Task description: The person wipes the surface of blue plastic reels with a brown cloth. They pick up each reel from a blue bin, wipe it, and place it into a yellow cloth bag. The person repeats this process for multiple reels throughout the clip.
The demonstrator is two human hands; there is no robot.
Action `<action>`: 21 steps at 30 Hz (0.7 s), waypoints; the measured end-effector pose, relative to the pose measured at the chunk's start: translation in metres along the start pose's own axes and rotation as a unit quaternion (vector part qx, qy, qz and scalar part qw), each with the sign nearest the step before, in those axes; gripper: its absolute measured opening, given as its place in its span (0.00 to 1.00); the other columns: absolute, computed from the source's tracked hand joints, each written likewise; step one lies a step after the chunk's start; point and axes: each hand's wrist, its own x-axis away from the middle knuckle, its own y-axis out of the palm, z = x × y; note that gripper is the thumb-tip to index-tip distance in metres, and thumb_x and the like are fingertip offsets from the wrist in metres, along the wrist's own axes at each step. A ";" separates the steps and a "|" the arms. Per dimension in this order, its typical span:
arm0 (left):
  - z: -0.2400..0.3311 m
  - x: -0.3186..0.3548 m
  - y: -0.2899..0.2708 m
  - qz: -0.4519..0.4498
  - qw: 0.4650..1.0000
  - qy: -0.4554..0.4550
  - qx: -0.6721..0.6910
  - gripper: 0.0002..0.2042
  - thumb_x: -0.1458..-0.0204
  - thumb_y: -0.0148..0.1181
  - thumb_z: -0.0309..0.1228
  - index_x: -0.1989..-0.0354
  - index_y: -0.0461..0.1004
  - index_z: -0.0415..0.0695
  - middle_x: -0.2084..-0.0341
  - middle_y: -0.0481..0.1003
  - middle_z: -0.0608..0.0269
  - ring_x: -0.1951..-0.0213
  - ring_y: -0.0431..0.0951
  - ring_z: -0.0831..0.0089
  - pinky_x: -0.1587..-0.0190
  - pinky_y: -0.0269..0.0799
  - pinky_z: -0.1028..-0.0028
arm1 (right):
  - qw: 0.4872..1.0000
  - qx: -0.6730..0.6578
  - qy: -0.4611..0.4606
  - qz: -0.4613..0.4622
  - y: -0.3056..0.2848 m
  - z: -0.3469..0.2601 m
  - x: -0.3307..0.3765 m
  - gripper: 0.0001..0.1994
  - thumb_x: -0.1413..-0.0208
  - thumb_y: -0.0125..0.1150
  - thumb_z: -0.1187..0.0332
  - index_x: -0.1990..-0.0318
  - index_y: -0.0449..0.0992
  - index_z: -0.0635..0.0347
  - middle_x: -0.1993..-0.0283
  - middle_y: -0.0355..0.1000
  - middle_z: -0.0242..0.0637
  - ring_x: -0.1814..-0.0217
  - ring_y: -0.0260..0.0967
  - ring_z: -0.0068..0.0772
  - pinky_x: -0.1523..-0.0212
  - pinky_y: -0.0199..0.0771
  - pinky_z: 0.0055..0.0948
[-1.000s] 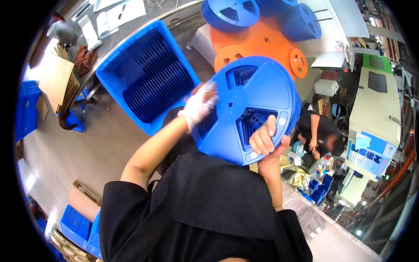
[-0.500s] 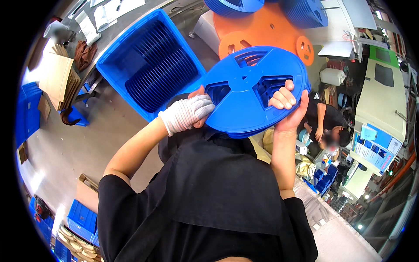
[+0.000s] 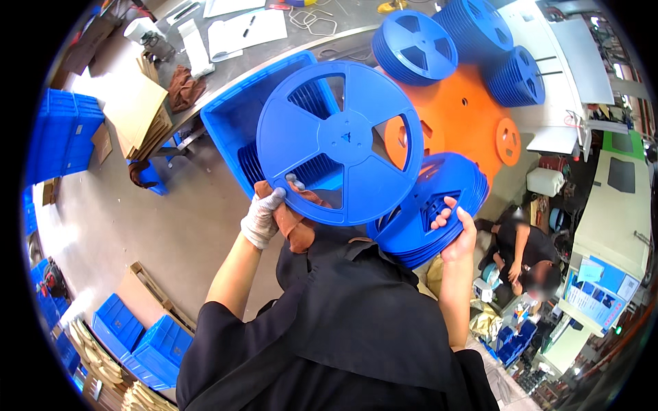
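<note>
Fig.: Left hand (image 3: 264, 218), gloved w/ brown cloth, pinches the rim of a single blue plastic reel (image 3: 340, 142), held up over the blue crate (image 3: 236, 120). Right hand (image 3: 458, 229), bare, closed around the edge of a stack of blue reels (image 3: 428, 209), lower right. Reels likely light, stiff, smooth; best held at rim or via spoke openings, not the thin flange faces.

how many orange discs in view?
2. A large orange disc lies on the bench under the blue reel stacks, partly behind the raised blue reel. A small orange disc sits at its right edge. More may be hidden.
</note>
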 end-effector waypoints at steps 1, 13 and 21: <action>0.001 0.001 -0.004 0.001 1.000 -0.002 0.002 0.23 0.57 0.70 0.37 0.55 0.68 0.41 0.63 0.73 0.57 0.57 0.76 0.61 0.48 0.73 0.60 | 1.000 -0.002 0.003 0.003 -0.002 0.003 -0.001 0.19 0.46 0.54 0.62 0.50 0.70 0.64 0.70 0.70 0.35 0.71 0.67 0.29 0.67 0.71 0.34; 0.008 0.002 -0.048 0.155 0.985 0.064 -0.046 0.13 0.49 0.62 0.28 0.58 0.69 0.39 0.65 0.75 0.55 0.60 0.77 0.61 0.52 0.74 0.62 | 0.999 -0.014 -0.019 0.036 -0.025 0.016 -0.003 0.18 0.46 0.54 0.61 0.52 0.70 0.64 0.71 0.69 0.35 0.72 0.66 0.29 0.67 0.70 0.34; -0.015 -0.092 -0.150 0.351 0.873 0.106 -0.322 0.04 0.46 0.53 0.25 0.71 0.66 0.46 0.74 0.76 0.60 0.74 0.74 0.72 0.69 0.70 0.72 | 0.997 -0.016 -0.041 0.063 -0.033 0.017 0.012 0.16 0.46 0.51 0.62 0.54 0.69 0.63 0.71 0.68 0.35 0.72 0.65 0.30 0.67 0.69 0.35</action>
